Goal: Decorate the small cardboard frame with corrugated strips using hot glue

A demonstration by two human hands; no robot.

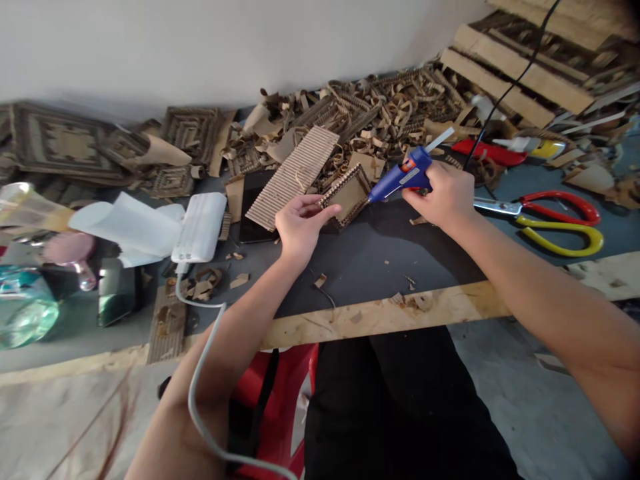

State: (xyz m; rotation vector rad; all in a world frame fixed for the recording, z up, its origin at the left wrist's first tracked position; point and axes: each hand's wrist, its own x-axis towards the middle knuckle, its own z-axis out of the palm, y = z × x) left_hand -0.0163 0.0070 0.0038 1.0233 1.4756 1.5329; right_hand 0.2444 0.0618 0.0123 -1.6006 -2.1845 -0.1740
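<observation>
My left hand [304,225] pinches the near left edge of a small cardboard frame [353,195] with a corrugated rim and a flat brown base. The frame is tilted above the dark tabletop. In my right hand [447,193] is a blue hot glue gun [400,179] with an orange part on top and a pale glue stick poking out of its back. Its nozzle points left and meets, or nearly meets, the right corner of the frame. Behind my left hand, a sheet of corrugated cardboard [295,177] leans over a black flat device [253,190].
Scissors [520,205] with red and yellow handles lie beyond my right wrist. Curled cardboard scraps [400,107] heap along the wall. A white power bank [199,227] trails a cable over my left forearm. Left are a pink hairbrush [70,250] and a green bottle [25,310].
</observation>
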